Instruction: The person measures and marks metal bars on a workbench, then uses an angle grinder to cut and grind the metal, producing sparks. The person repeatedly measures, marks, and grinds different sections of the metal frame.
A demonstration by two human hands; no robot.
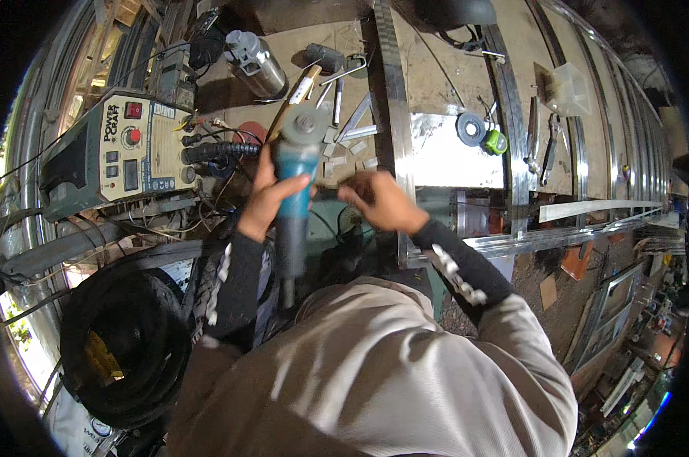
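Observation:
My left hand (pixel 266 196) is wrapped round the teal and black body of an angle grinder (pixel 292 199), its thumb across the front. The grinder stands almost upright in view, with its round disc (pixel 306 124) at the far end and its cord end toward my body. To its right, apart from the grinder, my right hand (pixel 384 201) is closed with the fingers curled in; whatever they may hold is hidden. Several small cut metal pieces (pixel 337 163) lie on the bench just beyond both hands, beside some short metal strips (pixel 354 116).
A welding machine (pixel 135 148) with cables stands at the left, near a steel flask (pixel 256 67). Long metal bars (pixel 394 91) cross the bench. A spare disc (pixel 471 129) and a green tape measure (pixel 496 142) lie on the right. Coiled black hose (pixel 123 343) hangs lower left.

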